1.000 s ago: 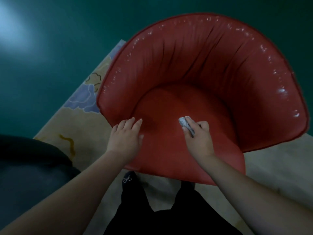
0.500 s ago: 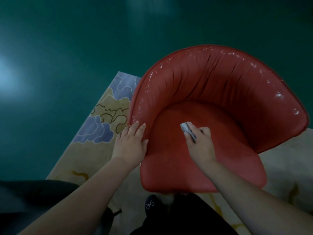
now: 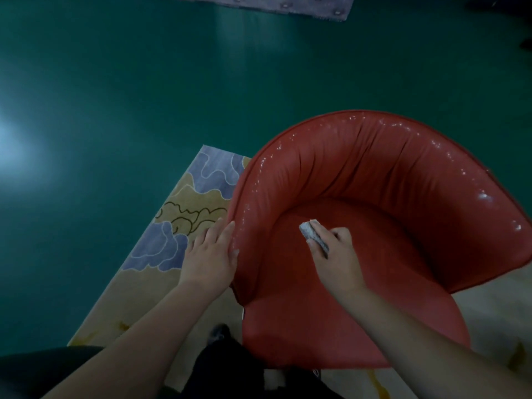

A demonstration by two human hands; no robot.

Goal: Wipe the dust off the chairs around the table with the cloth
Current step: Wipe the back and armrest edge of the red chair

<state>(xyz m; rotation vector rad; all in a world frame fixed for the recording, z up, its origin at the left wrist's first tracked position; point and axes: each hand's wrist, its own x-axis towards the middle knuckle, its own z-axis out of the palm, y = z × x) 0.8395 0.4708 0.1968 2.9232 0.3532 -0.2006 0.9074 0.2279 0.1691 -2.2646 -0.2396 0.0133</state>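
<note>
both hands (image 3: pixel 207 259) (image 3: pixel 336 256) probably on chair (image 3: pixel 388 197)

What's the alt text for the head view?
A person's right hand holds a small folded cloth over the seat of a red chair, while the left hand rests flat against the chair's left side. The chair stands on a patterned rug beside a green floor.

A glossy dark teal floor (image 3: pixel 121 82) filled most of the view, with a pale light reflection at its left edge. A tan rectangular rug (image 3: pixel 161 254) with lilac cloud shapes and dark brown outlines lay on it. A second, greyish-purple rug (image 3: pixel 276 4) crossed the top edge, well apart from the first. A dark rounded object (image 3: pixel 34 370), unidentifiable, occupied the lower left corner.
</note>
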